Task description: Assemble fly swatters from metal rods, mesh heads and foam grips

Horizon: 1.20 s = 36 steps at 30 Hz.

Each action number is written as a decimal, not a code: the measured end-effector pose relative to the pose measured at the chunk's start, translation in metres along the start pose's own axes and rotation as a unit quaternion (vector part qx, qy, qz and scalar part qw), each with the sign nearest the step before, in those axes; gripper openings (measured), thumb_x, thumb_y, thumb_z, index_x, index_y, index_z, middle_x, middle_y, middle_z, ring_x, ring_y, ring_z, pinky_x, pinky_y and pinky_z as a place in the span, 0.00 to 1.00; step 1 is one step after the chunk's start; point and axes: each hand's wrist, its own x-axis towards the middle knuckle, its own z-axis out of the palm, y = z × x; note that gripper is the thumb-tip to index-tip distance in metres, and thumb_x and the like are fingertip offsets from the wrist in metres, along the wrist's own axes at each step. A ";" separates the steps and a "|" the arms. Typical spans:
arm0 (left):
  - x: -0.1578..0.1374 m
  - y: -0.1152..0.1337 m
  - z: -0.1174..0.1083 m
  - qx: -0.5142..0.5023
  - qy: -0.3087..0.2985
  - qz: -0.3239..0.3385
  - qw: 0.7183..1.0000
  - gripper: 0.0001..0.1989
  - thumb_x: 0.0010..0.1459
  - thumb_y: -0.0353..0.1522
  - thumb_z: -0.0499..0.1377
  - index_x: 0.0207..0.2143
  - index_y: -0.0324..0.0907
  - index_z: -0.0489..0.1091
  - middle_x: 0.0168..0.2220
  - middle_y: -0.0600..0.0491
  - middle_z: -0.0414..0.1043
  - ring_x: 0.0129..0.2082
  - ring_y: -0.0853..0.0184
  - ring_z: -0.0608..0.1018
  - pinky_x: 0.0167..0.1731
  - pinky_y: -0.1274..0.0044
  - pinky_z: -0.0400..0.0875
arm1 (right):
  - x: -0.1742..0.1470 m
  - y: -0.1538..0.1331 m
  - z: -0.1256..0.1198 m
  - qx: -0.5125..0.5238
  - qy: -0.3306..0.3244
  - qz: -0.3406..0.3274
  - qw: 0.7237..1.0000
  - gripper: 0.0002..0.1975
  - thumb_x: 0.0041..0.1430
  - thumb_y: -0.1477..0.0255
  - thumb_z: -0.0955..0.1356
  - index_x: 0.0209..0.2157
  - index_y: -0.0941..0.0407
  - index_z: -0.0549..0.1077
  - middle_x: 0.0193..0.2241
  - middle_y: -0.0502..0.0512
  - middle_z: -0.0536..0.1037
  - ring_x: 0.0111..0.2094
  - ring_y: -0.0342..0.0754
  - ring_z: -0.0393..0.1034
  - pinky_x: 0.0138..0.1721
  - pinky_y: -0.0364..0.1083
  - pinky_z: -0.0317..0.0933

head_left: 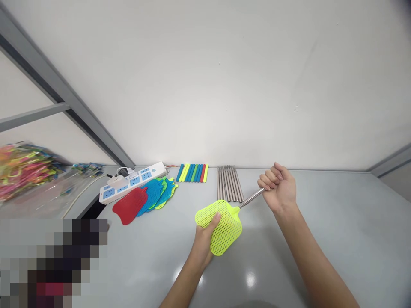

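My left hand (205, 239) grips a yellow-green fly swatter head (225, 229), thumb on its perforated face and the other fingers hidden behind it. A metal rod (252, 198) meets the neck of this head. Around the rod's other end, my right hand (278, 186) is closed with curled fingers. Just beyond the head lies a row of similar metal rods (229, 184). To their left are several coloured handle sleeves (192, 173) in blue, yellow, green and red. Further left, a fanned stack of swatter heads has a red head (130, 206) on top and blue heads (150, 196) beneath.
A white power strip (133, 183) with plugs and cables sits behind the stack. Bags of colourful items (28, 171) are at the far left. A wall (240, 85) rises behind the grey table (337, 205). The lower left is pixelated.
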 end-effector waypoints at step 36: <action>0.003 0.001 0.001 -0.003 0.010 0.011 1.000 0.19 0.45 0.33 0.59 0.42 0.40 0.66 0.35 0.49 0.72 0.35 0.61 0.74 0.36 0.72 0.68 | 0.000 0.008 0.003 -0.018 0.008 -0.032 0.999 0.19 0.48 0.71 0.63 0.15 0.56 0.46 0.11 0.41 0.42 0.11 0.36 0.41 0.11 0.38 0.42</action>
